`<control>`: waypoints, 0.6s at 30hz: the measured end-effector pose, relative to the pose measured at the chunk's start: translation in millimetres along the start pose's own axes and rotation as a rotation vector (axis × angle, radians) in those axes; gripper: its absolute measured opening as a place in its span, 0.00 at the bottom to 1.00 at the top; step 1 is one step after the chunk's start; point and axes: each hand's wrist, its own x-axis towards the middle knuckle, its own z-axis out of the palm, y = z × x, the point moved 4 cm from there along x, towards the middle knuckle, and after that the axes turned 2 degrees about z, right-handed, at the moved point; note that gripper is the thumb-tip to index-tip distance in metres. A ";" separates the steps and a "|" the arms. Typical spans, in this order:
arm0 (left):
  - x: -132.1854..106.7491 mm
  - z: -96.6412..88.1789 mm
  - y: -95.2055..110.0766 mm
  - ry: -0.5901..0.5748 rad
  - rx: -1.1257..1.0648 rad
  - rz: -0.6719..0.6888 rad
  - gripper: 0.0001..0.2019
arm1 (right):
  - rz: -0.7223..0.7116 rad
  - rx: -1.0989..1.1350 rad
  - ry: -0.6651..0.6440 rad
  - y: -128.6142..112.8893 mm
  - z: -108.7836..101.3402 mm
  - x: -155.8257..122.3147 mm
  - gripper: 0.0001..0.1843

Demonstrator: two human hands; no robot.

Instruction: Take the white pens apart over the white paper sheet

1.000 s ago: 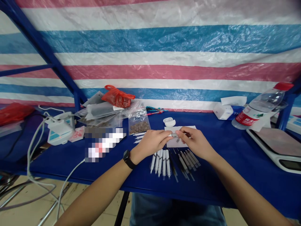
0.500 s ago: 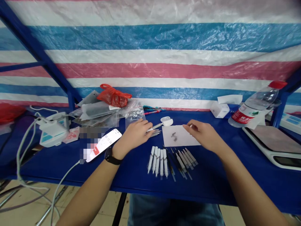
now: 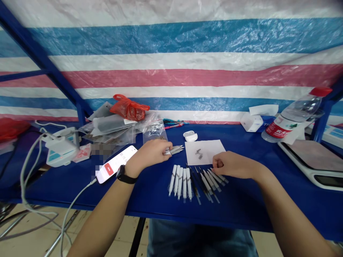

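Note:
My left hand [image 3: 150, 151] closes at the fingertips on a small bunch of slim needle-tipped syringes [image 3: 175, 150], which point right toward a white paper sheet [image 3: 203, 151]. Small dark metal pieces [image 3: 198, 153] lie on that sheet. My right hand [image 3: 230, 165] is curled, holding nothing, just above the tips of a fan of black-tipped syringes [image 3: 207, 184]. Beside that fan lies a neat row of several white syringes [image 3: 179, 182]. A white earbud case [image 3: 190, 136] sits above the sheet.
A phone [image 3: 115, 164] on a charging cable lies left of my left wrist, near a white plug adapter [image 3: 60, 151]. Plastic bags [image 3: 112, 125] are piled at the back. A water bottle [image 3: 293, 119], tissue box [image 3: 251, 122] and digital scale [image 3: 313, 160] stand right.
My right hand has moved from the paper sheet down toward the black-tipped syringes. My left hand has shifted onto the slim syringes, and the white tool it held near the earbud case no longer shows.

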 end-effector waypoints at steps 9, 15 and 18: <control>1.5 4.8 -0.8 -0.006 -0.007 0.003 0.07 | -0.011 -0.048 0.284 -2.3 -11.5 -0.8 0.05; -1.0 3.1 14.3 -0.004 -0.174 0.104 0.12 | -0.045 0.344 0.507 6.8 -27.6 -1.7 0.10; -2.3 6.7 22.8 -0.099 -0.190 0.094 0.13 | -0.136 0.700 0.570 7.7 -27.8 1.0 0.14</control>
